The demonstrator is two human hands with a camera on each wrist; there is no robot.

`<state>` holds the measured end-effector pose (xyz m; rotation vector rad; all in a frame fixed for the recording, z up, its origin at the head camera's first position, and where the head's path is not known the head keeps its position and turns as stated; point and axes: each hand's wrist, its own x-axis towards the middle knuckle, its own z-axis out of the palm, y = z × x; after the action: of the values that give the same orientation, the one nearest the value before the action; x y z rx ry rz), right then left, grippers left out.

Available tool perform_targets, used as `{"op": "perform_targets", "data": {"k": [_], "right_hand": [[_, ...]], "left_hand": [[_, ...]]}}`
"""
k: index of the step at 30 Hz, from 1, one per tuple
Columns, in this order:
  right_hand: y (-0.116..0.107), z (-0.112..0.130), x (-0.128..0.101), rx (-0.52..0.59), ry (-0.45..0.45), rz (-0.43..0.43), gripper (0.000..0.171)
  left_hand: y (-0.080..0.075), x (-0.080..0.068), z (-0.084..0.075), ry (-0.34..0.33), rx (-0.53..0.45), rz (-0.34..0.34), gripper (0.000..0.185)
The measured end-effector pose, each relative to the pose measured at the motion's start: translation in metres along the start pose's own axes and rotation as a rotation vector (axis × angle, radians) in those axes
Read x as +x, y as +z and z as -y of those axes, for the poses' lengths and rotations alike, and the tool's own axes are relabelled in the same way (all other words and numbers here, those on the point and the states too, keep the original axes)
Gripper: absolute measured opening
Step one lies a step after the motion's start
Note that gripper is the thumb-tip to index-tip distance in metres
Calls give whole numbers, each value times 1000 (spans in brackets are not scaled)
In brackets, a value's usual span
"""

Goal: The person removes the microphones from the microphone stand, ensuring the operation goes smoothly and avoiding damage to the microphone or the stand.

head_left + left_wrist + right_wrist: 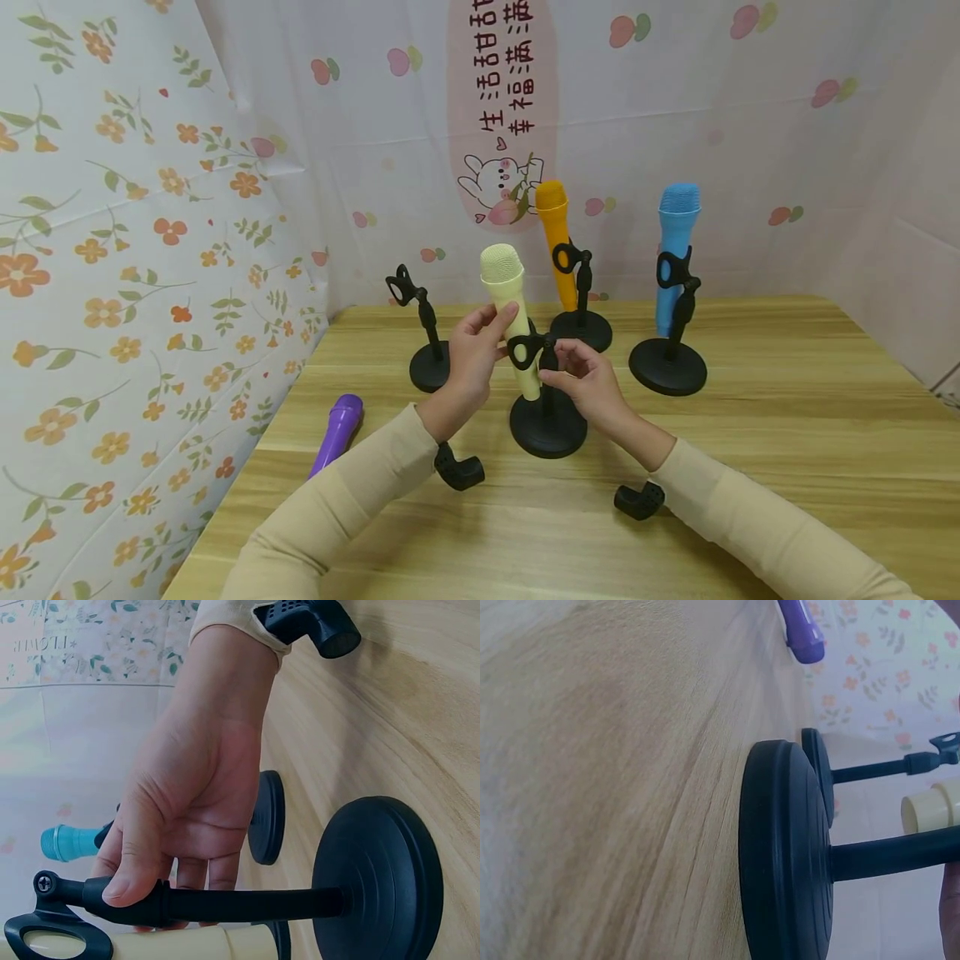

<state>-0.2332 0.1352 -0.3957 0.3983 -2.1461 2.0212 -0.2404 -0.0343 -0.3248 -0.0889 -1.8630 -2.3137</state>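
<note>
A pale yellow microphone (502,268) leans in the ring clip of a black desk stand (548,433), its head up. My left hand (468,354) grips its body just above the clip, thumb in front. My right hand (596,390) pinches the stand's neck below the clip joint. In the left wrist view, the right hand (191,787) has its thumb on that neck, its other fingers partly hidden behind. The right wrist view shows the stand's round base (787,855) on the table and the microphone's lower end (924,814) beside the stem.
Behind stand an orange microphone (556,218) and a blue microphone (677,221), each in a black stand. A black stand (430,367) with a vacant clip is at back left. A purple microphone (339,429) lies on the wooden table (540,533). Printed cloth (360,150) hangs behind.
</note>
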Motion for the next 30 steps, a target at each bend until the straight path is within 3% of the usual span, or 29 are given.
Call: {"op": "perform_targets", "data": {"k": [30], "right_hand": [[0, 0, 1, 24, 12, 0, 38]], "left_hand": [[-9, 8, -8, -50, -78, 57, 33]]}}
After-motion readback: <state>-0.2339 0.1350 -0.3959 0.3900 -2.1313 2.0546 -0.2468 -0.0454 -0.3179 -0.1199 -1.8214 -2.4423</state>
